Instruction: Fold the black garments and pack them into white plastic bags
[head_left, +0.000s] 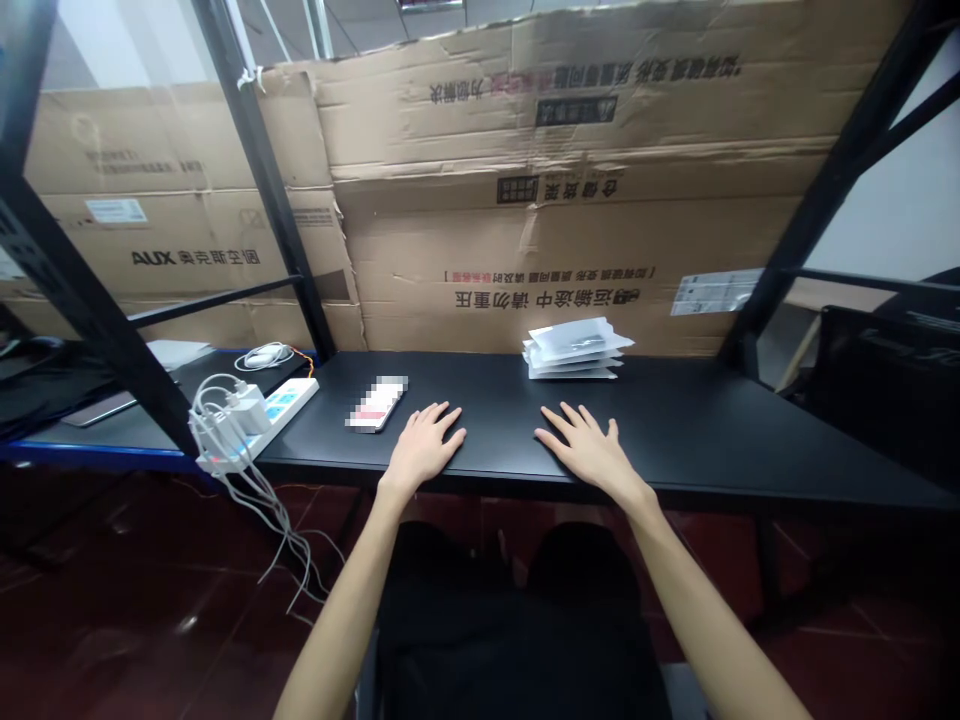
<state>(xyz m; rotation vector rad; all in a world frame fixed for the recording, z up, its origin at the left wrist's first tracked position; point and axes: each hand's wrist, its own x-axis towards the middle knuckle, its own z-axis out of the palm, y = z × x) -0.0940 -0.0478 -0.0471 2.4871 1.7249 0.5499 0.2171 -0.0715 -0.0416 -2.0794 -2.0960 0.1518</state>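
Cardboard sheets (570, 170) behind black shelving (262, 170), dark red floor tiles (150, 600)

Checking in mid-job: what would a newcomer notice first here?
Large upside-down-printed cardboard fills the background behind the black desk. The left hand and right hand rest flat on it, near a stack of white packets. Left of them lie a pixelated phone and a power strip with tangled cables.

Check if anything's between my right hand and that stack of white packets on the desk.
Nothing visible stands in the way. Your right hand rests flat on the black desk, and the stack of white packets lies straight ahead of it, near the desk's back edge.
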